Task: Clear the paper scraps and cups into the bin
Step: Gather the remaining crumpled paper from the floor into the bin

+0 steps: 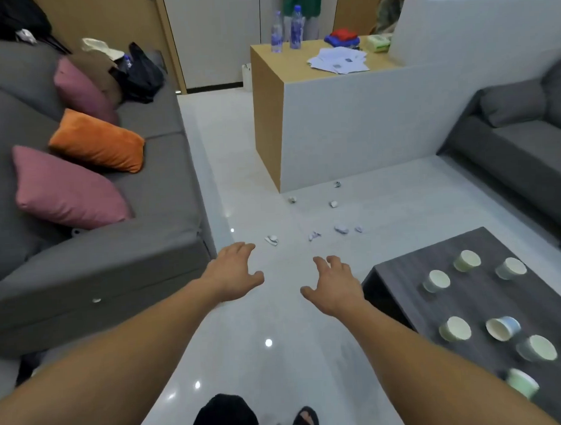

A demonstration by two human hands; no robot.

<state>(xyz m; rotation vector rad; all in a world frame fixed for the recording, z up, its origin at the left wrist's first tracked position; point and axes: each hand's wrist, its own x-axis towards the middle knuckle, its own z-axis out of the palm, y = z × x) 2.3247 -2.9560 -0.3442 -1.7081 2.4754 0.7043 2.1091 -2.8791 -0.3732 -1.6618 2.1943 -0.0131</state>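
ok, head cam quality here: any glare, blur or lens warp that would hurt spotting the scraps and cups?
Head view: small glare spots on the glossy floor, none over the paper scraps, which are tiny and low in detail; wide-angle warp bows the sofa at the left edge; cups on the table go soft toward the lower right corner; lighting even, shadows faint.

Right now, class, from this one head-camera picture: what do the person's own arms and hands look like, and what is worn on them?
The left forearm and right forearm are bare as far as the picture shows; no sleeve comes into view. The left hand and right hand are ungloved, with no watch, bracelet or ring visible.
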